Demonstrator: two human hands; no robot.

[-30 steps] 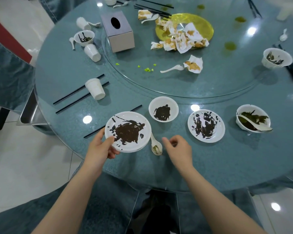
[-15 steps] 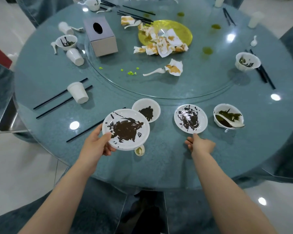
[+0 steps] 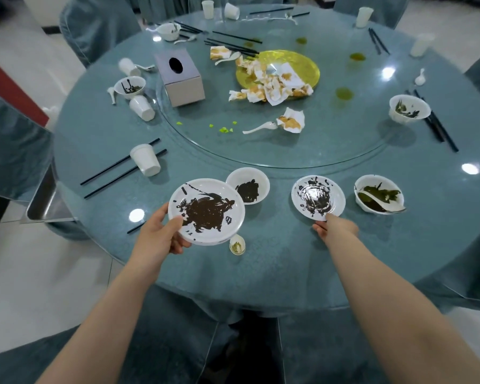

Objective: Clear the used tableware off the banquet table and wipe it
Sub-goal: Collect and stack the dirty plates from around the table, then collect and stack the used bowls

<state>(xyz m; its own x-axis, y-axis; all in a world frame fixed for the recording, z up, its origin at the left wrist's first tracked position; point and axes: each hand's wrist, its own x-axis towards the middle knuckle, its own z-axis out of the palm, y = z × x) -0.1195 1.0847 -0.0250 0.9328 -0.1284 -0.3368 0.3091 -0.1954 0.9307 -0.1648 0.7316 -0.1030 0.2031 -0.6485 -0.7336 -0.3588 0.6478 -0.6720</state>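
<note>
My left hand [image 3: 158,234] grips a white plate [image 3: 207,210] smeared with dark sauce by its near-left rim and holds it just above the round glass table [image 3: 261,245]. A white spoon [image 3: 236,244] lies on the table under the plate's near edge. Behind the plate stands a small bowl [image 3: 248,185] with dark sauce. To the right, my right hand [image 3: 334,227] pinches the near rim of a second sauce-smeared plate [image 3: 317,196], thumb on top. Further right is a bowl [image 3: 378,194] holding greens and a spoon.
On the turntable [image 3: 330,153] are a tissue box [image 3: 182,77], a yellow plate [image 3: 302,69] with stained napkins, a spoon and green scraps. Cups, bowls and black chopsticks [image 3: 119,166] ring the table. A metal tray [image 3: 43,202] sits at the left edge. Covered chairs surround the table.
My left hand lifted the first plate off the table, uncovering the spoon. My right hand moved right, away from the spoon, to the second plate's near rim and took hold of it.
</note>
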